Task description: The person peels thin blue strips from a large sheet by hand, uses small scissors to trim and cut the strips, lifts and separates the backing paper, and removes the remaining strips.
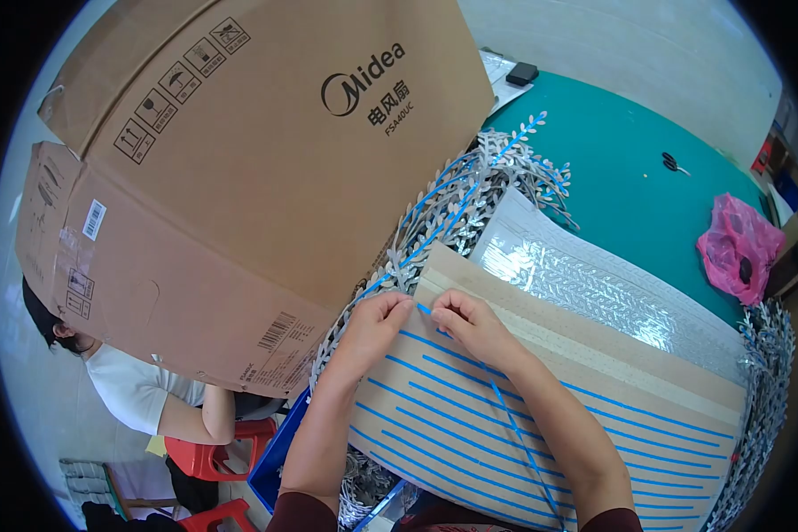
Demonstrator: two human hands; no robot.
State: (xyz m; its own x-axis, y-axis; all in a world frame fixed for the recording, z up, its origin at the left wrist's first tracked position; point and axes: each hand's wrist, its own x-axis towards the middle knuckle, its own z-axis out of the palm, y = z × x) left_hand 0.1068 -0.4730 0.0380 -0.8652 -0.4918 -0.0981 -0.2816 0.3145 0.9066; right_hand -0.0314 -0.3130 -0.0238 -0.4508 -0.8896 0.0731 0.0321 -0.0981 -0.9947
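The largest thing is a brown carton [284, 204], which stands tilted on the left, and behind the work spreads a green table [629, 177]. Nearer to the person lies a tan board [505, 306], with a shiny see-through sheet [585, 275] beyond its far edge, and silvery leaf garlands [443, 222] are heaped between the carton and this sheet. Over the board are the left hand [379, 326] and the right hand [470, 324], close to each other near its upper left part; both appear to pinch, with thumb and forefinger, a short visible length of blue strip [424, 309]. On the lower part, many blue lines [452, 412] already lie in nearly parallel rows, so the work seems to be well advanced there. The upper part shows plain tan surface and a paler band. One loose blue length [523, 439] crosses the rows slantwise; whether it joins the held strip, one cannot tell. This held portion looks not yet settled flat, so at least this remains unfinished.
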